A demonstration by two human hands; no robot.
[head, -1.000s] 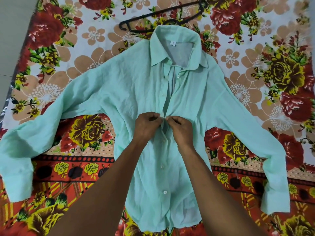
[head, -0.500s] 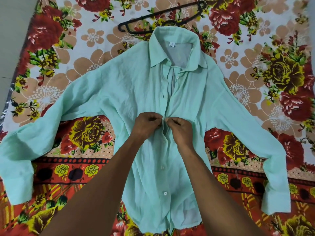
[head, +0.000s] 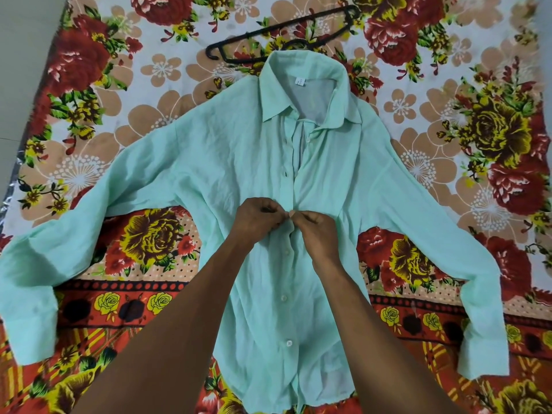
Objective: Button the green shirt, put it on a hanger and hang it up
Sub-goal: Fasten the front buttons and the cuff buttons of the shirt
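Observation:
The light green shirt [head: 227, 162] lies flat on its back on a flowered bedsheet, sleeves spread to both sides and collar pointing away from me. Three white buttons below my hands are fastened; the placket above them gapes open up to the collar. My left hand [head: 257, 218] pinches the left edge of the placket at mid-chest. My right hand [head: 315, 227] pinches the right edge, and the fingertips of both hands meet at one button. A black plastic hanger [head: 283, 28] lies on the sheet just beyond the collar.
The flowered bedsheet [head: 448, 100] covers nearly the whole view. A strip of pale grey floor [head: 27, 55] shows along the left edge, beside the bed's edge.
Both hands stay at the same mid-chest button with only small finger movements. The shirt and the hanger have not shifted.

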